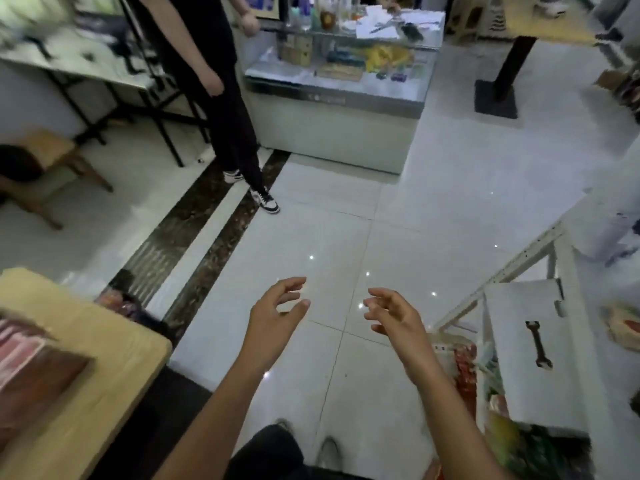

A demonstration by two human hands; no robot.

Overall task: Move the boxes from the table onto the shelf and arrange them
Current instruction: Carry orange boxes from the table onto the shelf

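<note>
With the left hand and right hand empty, fingers loosely spread, right of the table, best reach its brown box and grip opposite sides.

There is one left hand, one right hand, one wrench to the right of them, and one standing person beyond them.

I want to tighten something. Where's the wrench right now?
In the head view the wrench lies flat on the white shelf top at the lower right, just to the right of the empty right hand.
</note>
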